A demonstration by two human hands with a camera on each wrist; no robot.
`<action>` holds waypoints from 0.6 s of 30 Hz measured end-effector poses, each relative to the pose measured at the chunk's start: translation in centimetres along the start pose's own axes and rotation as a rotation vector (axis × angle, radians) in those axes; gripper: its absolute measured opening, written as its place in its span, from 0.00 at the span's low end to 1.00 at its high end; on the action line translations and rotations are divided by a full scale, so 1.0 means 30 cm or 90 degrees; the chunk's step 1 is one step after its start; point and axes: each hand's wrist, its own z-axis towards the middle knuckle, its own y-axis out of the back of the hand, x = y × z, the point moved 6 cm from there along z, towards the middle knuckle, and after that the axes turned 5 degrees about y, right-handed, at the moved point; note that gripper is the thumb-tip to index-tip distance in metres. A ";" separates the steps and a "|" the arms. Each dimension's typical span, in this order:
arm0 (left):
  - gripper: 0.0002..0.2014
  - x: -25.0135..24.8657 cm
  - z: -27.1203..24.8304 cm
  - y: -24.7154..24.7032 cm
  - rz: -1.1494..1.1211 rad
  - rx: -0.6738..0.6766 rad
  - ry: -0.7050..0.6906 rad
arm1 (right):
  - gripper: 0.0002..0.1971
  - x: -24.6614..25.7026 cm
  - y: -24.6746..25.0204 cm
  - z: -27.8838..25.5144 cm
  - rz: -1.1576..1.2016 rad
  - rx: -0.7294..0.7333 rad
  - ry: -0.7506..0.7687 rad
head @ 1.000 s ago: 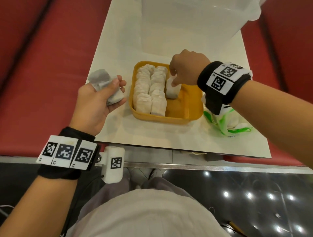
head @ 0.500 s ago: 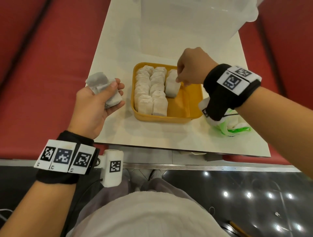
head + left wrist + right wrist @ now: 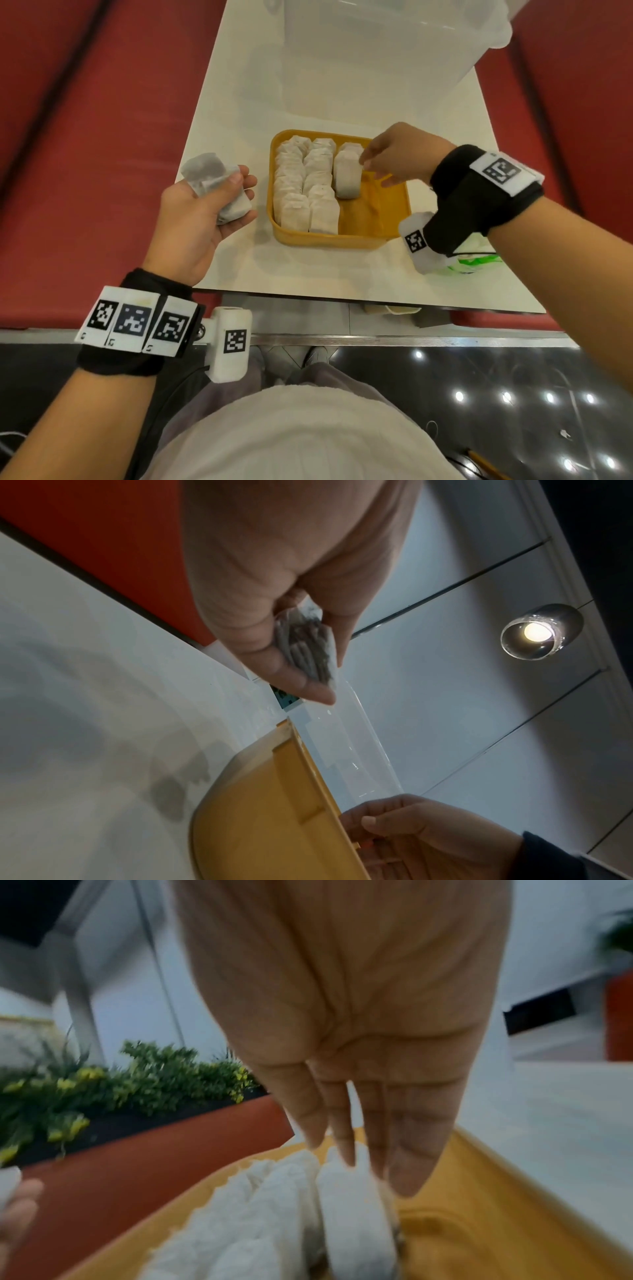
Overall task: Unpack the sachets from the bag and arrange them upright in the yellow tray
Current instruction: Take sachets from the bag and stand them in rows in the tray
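The yellow tray (image 3: 329, 241) sits mid-table with two full rows of white sachets (image 3: 305, 192) standing upright. A third row begins at the far end, where the front sachet (image 3: 347, 174) stands upright. My right hand (image 3: 373, 169) is over the tray's right half, its straight fingertips (image 3: 346, 1150) touching that sachet's (image 3: 352, 1218) top edge without gripping it. My left hand (image 3: 239, 185) hovers left of the tray and grips a bundle of sachets (image 3: 212, 174), also seen as grey sachets (image 3: 308, 647) in the left wrist view. The green-and-white bag (image 3: 476, 265) lies behind my right wrist.
A large clear plastic box (image 3: 376, 51) stands on the white table (image 3: 233, 102) just beyond the tray. Red bench seats (image 3: 85, 137) flank the table on both sides. The tray's right third (image 3: 376, 212) shows bare yellow floor.
My right hand has released the sachet it set into the third row and straightened its fingers against it. My left hand stayed put with its bundle.
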 end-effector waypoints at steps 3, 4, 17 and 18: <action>0.05 -0.003 -0.004 0.000 -0.004 -0.001 0.002 | 0.18 -0.057 -0.027 -0.025 0.291 -0.069 -0.091; 0.05 -0.004 -0.004 -0.003 -0.003 0.001 0.003 | 0.21 -0.063 -0.048 -0.026 0.392 -0.066 -0.118; 0.10 -0.003 -0.030 -0.047 -0.016 0.040 0.064 | 0.31 -0.046 -0.195 0.048 0.714 0.002 -0.223; 0.11 -0.002 -0.031 -0.052 -0.026 0.050 0.074 | 0.30 -0.047 -0.190 0.041 0.727 0.000 -0.214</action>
